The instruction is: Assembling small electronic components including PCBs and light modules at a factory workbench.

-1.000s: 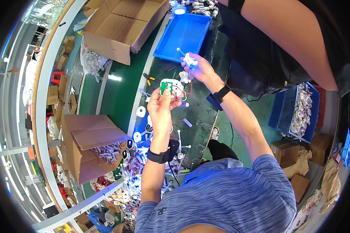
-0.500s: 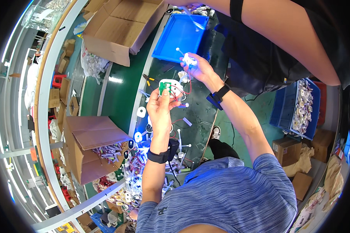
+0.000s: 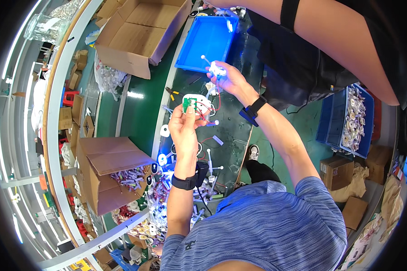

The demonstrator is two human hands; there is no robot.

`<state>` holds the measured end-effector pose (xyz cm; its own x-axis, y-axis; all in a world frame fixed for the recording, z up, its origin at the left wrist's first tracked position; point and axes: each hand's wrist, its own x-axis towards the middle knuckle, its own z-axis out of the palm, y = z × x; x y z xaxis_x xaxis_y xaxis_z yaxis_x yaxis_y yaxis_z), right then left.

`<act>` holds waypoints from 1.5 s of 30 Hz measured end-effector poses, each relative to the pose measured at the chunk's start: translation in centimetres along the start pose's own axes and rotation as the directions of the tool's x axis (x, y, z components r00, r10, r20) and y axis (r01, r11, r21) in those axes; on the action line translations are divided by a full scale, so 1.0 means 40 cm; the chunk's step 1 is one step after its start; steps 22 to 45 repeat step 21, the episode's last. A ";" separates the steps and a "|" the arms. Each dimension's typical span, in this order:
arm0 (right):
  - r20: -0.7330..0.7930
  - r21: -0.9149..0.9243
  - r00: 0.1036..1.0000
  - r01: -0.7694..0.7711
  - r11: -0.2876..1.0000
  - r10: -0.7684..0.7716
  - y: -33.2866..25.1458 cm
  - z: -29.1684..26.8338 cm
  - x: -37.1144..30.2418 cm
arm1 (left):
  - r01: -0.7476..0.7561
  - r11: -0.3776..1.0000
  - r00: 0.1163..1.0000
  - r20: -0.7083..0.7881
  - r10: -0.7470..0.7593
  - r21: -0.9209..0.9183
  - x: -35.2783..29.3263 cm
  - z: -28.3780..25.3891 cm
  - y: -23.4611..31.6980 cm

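My left hand (image 3: pixel 183 133) is closed on a white plastic housing (image 3: pixel 202 103), thumb pressing a small green circuit board (image 3: pixel 189 105) against it. Red and dark wires (image 3: pixel 218 101) run from that board up to a glowing white piece (image 3: pixel 217 70), which my right hand (image 3: pixel 231 80) pinches. A thin stem with a ball tip (image 3: pixel 203 57) sticks out of this lit piece, just short of the blue tray. Its glare hides the finer shape. Below the housing, another pale stem with a rounded end (image 3: pixel 216 123) lies by my left fingers.
A blue tray (image 3: pixel 185 61) stands ahead; a co-worker's arm (image 3: pixel 334 31) reaches across its far end. Pliers (image 3: pixel 171 92) lie left of the housing. Loose white parts (image 3: pixel 160 203) heap beside my left forearm. Cardboard boxes (image 3: pixel 108 158) line the left side, and a full blue crate (image 3: pixel 323 122) stands right.
Both hands keep their holds, with the lit piece shifted slightly left in view. The co-worker's forearm has shifted a little, and the white piece over the tray's far end now sits higher.
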<state>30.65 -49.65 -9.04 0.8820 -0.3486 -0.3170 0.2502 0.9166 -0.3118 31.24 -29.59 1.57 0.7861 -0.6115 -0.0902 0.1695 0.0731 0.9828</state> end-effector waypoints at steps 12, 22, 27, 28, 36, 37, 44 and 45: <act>0.023 -0.014 1.000 0.001 1.000 -0.001 -0.003 0.005 -0.012 | 0.016 0.999 1.000 -0.013 -0.017 -0.050 -0.015 0.020 0.011; 0.051 -0.034 0.999 0.008 0.999 -0.006 -0.005 0.027 -0.041 | 0.005 0.999 1.000 0.006 -0.004 -0.051 -0.045 0.024 0.029; 0.051 -0.034 0.999 0.008 0.999 -0.006 -0.005 0.027 -0.041 | 0.005 0.999 1.000 0.006 -0.004 -0.051 -0.045 0.024 0.029; 0.051 -0.034 0.999 0.008 0.999 -0.006 -0.005 0.027 -0.041 | 0.005 0.999 1.000 0.006 -0.004 -0.051 -0.045 0.024 0.029; 0.051 -0.034 0.999 0.008 0.999 -0.006 -0.005 0.027 -0.041 | 0.005 0.999 1.000 0.006 -0.004 -0.051 -0.045 0.024 0.029; 0.051 -0.034 0.999 0.008 0.999 -0.006 -0.005 0.027 -0.041 | 0.005 0.999 1.000 0.006 -0.004 -0.051 -0.045 0.024 0.029; 0.051 -0.034 0.999 0.008 0.999 -0.006 -0.005 0.027 -0.041 | 0.005 0.999 1.000 0.006 -0.004 -0.051 -0.045 0.024 0.029; 0.051 -0.034 0.999 0.008 0.999 -0.006 -0.005 0.027 -0.041 | 0.005 0.999 1.000 0.006 -0.004 -0.051 -0.045 0.024 0.029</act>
